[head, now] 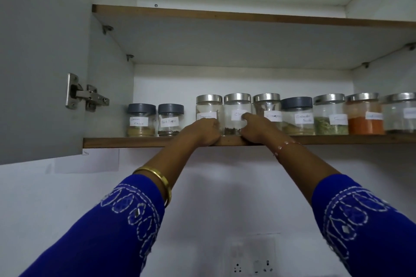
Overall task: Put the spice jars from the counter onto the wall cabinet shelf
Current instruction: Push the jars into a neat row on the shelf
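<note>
To the left of my hands I see two short glass jars with dark grey plastic lids (pixel 141 119), and off to my right a row of labelled glass jars runs along the brown-edged wooden shelf (pixel 112 142), one holding orange-red powder (pixel 364 114). My left hand (pixel 202 130) curls around a clear steel-lidded glass jar (pixel 209 105). My right hand (pixel 253 129) grips the neighbouring clear steel-lidded jar holding dark cloves (pixel 236 110), both arms stretched upward.

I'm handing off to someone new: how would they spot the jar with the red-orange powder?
Look along the lower wooden shelf of the open wall cabinet, right of both hands. The clear glass jar with a steel lid stands second from the right edge; only it holds bright red-orange powder.
</note>
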Demonstrator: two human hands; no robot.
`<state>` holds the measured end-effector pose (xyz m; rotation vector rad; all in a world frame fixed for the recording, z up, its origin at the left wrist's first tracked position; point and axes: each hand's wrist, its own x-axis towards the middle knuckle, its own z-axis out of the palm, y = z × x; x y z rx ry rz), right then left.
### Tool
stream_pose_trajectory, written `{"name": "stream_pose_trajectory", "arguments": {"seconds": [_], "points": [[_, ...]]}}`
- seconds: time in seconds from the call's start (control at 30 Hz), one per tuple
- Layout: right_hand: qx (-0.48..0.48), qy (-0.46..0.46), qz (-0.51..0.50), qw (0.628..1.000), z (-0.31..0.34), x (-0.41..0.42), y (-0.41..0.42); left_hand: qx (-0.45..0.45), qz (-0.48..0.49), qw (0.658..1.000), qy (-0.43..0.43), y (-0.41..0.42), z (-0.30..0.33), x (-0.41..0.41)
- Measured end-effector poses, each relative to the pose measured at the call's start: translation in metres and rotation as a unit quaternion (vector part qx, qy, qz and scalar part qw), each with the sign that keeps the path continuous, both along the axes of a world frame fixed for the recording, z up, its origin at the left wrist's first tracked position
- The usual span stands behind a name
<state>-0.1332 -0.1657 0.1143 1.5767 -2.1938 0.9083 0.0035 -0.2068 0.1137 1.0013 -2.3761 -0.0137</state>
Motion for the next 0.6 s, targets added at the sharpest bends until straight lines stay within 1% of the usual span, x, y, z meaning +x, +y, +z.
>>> {"name": "stream_pose_trajectory", "arguments": {"seconds": [0.23, 0.3, 0.47, 0.6], "points": [[0.08, 0.014, 0.031, 0.996, 0.013, -0.007, -0.01, 0.023, 0.036, 0.994, -0.102, -0.009, 0.011, -0.015], [0.104, 0.021, 0.031, 0.994, 0.016, -0.008, -0.014, 0.03, 0.043, 0.992, -0.119, -0.017, 0.013, -0.018], [0.137, 0.041, 0.032, 0.989, 0.019, -0.011, -0.024, 0.06, 0.062, 0.987, -0.136, -0.03, 0.019, -0.024], [0.155, 0.049, 0.026, 0.986, 0.021, -0.013, -0.035, 0.093, 0.068, 0.985, -0.124, -0.033, 0.022, -0.026]]}}
